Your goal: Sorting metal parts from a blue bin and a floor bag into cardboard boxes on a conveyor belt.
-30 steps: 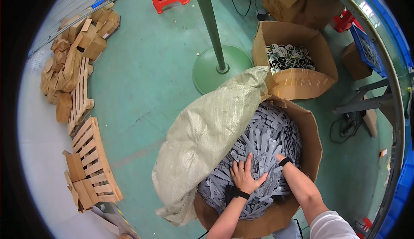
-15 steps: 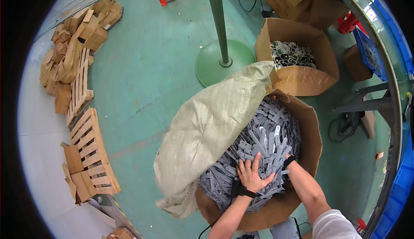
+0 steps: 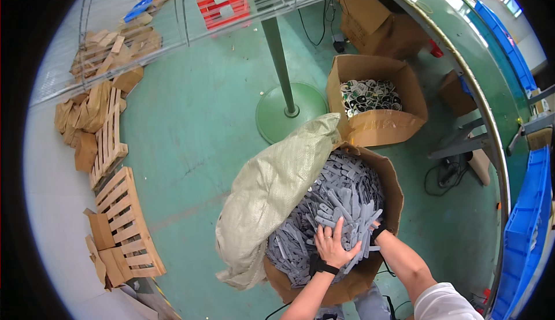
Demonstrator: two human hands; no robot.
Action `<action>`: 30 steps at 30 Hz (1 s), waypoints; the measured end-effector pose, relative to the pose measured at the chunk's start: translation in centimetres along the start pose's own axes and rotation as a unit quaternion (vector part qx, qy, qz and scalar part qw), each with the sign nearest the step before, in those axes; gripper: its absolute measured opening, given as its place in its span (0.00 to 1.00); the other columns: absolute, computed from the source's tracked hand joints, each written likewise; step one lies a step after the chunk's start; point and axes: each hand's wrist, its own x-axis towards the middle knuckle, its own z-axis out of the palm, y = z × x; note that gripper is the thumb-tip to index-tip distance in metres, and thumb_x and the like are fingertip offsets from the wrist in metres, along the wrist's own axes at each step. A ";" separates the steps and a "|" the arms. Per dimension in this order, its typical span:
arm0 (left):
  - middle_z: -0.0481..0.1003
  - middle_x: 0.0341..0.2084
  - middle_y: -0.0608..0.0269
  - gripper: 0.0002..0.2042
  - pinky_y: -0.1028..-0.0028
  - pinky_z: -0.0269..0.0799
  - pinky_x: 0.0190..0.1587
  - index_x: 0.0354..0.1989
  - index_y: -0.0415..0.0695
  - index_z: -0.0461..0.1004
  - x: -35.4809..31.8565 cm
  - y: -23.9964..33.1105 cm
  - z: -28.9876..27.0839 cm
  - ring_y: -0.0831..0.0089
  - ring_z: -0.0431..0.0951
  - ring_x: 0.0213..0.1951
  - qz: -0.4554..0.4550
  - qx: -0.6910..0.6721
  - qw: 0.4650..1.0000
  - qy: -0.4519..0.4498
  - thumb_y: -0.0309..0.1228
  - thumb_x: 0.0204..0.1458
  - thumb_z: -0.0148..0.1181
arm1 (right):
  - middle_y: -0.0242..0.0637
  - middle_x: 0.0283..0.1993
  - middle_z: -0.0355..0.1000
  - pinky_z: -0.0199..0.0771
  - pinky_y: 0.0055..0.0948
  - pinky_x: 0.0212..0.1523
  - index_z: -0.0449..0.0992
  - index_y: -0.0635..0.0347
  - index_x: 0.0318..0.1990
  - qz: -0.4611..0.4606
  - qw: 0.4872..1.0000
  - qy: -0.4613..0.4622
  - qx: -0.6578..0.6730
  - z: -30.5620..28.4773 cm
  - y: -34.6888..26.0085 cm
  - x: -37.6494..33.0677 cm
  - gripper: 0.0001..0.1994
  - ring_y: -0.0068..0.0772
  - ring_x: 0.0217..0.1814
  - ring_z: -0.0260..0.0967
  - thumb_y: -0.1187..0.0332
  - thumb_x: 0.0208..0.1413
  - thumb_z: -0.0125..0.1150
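Observation:
A heap of slim grey plastic strips with rounded ends [image 3: 295, 233] fills a round-sided cardboard box [image 3: 394, 190] in front of me. My left hand [image 3: 335, 249], wearing a ring and a black wristband, presses its spread fingers and thumb around a bunch of these strips at the near side. Across that bunch, my right hand [image 3: 374, 231] reaches in from the right; strips cover its fingers, and only the wrist with a black band shows well. Between the two hands the bunch stands up in a jumble. A pale green woven sack [image 3: 272, 196] drapes over the box's left side.
Behind stands another cardboard box [image 3: 387, 129] holding small white and black parts. A green post on a round base [image 3: 289, 112] rises beyond the sack. Wooden pallets [image 3: 130, 222] lie left, a red stool [image 3: 221, 2] far off. A green-topped table [image 3: 485, 89] curves along the right.
My view has shifted, bringing a wire rack into the top and more of the table at right. Both hands stay at the bunch of strips, which now stands slightly more gathered between them.

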 end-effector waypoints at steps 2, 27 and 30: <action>0.59 0.39 0.52 0.41 0.54 0.56 0.46 0.55 0.46 0.59 0.4 0.4 -1.2 0.48 0.58 0.46 0.004 0.010 1.000 -0.008 0.52 0.29 0.62 | 0.38 0.51 0.64 0.59 0.27 0.51 0.65 0.60 0.51 -0.007 1.000 -0.001 0.015 -0.2 0.8 -1.9 0.23 0.35 0.52 0.60 0.54 0.54 0.43; 0.65 0.40 0.54 0.40 0.56 0.58 0.47 0.58 0.55 0.56 3.2 11.7 -19.2 0.52 0.61 0.47 0.084 0.071 0.983 -0.144 0.51 0.32 0.60 | 0.38 0.51 0.64 0.61 0.28 0.50 0.65 0.59 0.51 -0.112 0.977 0.051 0.176 -0.3 -11.5 -21.3 0.23 0.36 0.50 0.61 0.52 0.54 0.42; 0.65 0.40 0.54 0.40 0.58 0.59 0.46 0.58 0.54 0.56 3.6 13.1 -21.3 0.54 0.62 0.47 0.081 0.067 0.982 -0.159 0.51 0.32 0.60 | 0.38 0.51 0.64 0.61 0.28 0.50 0.65 0.59 0.51 -0.125 0.971 0.060 0.196 -1.0 -13.3 -23.6 0.23 0.36 0.50 0.61 0.52 0.54 0.42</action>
